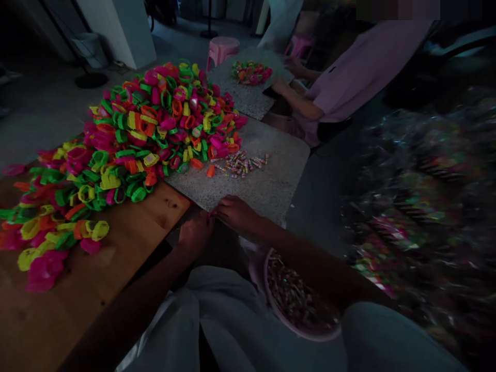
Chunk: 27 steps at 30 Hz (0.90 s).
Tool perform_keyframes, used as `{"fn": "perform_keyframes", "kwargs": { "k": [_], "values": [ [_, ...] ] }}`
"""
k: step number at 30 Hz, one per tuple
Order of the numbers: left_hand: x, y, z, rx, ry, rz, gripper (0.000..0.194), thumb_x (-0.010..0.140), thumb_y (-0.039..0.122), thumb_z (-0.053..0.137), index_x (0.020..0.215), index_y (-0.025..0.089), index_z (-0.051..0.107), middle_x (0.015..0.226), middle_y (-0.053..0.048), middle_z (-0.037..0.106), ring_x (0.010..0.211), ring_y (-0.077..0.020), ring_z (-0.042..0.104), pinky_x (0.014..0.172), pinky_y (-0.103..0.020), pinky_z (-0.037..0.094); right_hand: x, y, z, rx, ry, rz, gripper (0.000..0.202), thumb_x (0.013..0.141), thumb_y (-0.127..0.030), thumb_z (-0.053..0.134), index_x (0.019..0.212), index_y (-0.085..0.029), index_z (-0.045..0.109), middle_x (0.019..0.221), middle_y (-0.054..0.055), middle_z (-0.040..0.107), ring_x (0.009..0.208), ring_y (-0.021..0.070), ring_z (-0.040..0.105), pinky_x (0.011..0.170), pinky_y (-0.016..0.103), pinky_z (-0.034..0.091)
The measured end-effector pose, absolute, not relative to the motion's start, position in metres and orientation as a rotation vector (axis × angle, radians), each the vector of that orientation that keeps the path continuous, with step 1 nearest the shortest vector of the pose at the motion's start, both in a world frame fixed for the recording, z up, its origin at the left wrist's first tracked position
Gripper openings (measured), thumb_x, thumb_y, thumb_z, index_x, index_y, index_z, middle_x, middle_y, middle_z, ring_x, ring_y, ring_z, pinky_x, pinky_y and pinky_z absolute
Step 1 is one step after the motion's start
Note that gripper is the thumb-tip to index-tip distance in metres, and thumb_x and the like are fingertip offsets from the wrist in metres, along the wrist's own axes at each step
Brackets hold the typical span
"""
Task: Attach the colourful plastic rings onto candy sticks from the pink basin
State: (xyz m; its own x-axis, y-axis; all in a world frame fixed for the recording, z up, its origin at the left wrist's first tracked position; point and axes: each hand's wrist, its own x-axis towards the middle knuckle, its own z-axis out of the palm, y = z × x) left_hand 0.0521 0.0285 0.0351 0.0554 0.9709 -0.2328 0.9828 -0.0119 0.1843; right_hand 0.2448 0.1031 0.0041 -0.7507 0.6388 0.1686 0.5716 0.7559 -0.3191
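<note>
My left hand (197, 229) and my right hand (233, 211) meet at the near edge of the grey speckled table (279, 170). Between their closed fingertips is a small pink piece (212, 213), mostly hidden. Just beyond lies a loose group of small wrapped sticks (242, 164). A large heap of pink, green, yellow and orange plastic watch-like toys (155, 124) spreads over the grey table and the wooden table (155, 222) at the left.
A pink bowl (267, 289) full of small wrapped pieces sits low by my right forearm. Across the table a person in a pink shirt (360, 72) works beside a smaller pile (251, 72). Clear plastic bags (422, 206) fill the right side. A pink stool (223, 47) stands behind.
</note>
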Motion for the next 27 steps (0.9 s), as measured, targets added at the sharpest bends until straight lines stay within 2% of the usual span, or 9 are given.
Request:
{"fn": "perform_keyframes", "kwargs": {
  "k": [6,16,19,22,24,27],
  "values": [
    [0.059,0.029,0.034,2.031,1.993,-0.111,0.043,0.11,0.048,0.035,0.117,0.021,0.067,0.09,-0.013,0.078,0.083,-0.0298,0.077,0.074,-0.036,0.054,0.245,0.111,-0.001,-0.871,-2.692,0.434,0.026,0.109,-0.032,0.058,0.104,-0.019,0.08,0.1,0.008,0.073,0.098,0.022,0.059,0.092,0.034,0.041],
    [0.058,0.034,0.022,2.018,1.963,0.007,0.034,0.108,0.042,0.041,0.112,0.019,0.066,0.091,-0.016,0.077,0.081,-0.0299,0.075,0.072,-0.034,0.051,0.24,0.11,0.012,-0.906,-2.804,0.326,0.027,0.107,-0.031,0.058,0.092,-0.019,0.078,0.092,0.007,0.071,0.094,0.0235,0.058,0.084,0.036,0.039],
    [0.057,0.034,0.023,2.036,1.981,0.014,0.032,0.107,0.041,0.043,0.111,0.02,0.067,0.088,-0.014,0.076,0.079,-0.0284,0.075,0.071,-0.033,0.051,0.238,0.106,0.01,-0.918,-2.769,0.301,0.026,0.107,-0.032,0.059,0.095,-0.019,0.078,0.095,0.008,0.071,0.095,0.0232,0.058,0.084,0.035,0.04],
    [0.051,0.041,0.031,2.04,1.999,0.018,0.038,0.106,0.05,0.046,0.106,0.02,0.069,0.087,-0.015,0.076,0.081,-0.031,0.075,0.071,-0.034,0.05,0.238,0.104,0.004,-0.898,-2.728,0.293,0.026,0.108,-0.032,0.057,0.103,-0.018,0.079,0.099,0.009,0.072,0.096,0.0227,0.06,0.087,0.035,0.042],
    [0.042,0.057,0.04,2.0,1.995,0.108,0.04,0.105,0.054,0.05,0.102,0.02,0.07,0.088,-0.014,0.076,0.084,-0.0308,0.075,0.072,-0.034,0.049,0.246,0.111,0.001,-0.91,-2.705,0.283,0.026,0.108,-0.031,0.058,0.103,-0.018,0.079,0.099,0.009,0.073,0.097,0.0228,0.061,0.09,0.036,0.042],
    [0.031,0.1,0.049,1.932,1.904,0.394,0.029,0.106,0.044,0.051,0.106,0.021,0.069,0.097,-0.011,0.077,0.09,-0.0249,0.074,0.078,-0.031,0.05,0.279,0.141,0.005,-1.176,-2.515,0.269,0.026,0.106,-0.028,0.056,0.102,-0.019,0.08,0.1,0.009,0.074,0.097,0.0223,0.063,0.091,0.034,0.044]
  ]
}}
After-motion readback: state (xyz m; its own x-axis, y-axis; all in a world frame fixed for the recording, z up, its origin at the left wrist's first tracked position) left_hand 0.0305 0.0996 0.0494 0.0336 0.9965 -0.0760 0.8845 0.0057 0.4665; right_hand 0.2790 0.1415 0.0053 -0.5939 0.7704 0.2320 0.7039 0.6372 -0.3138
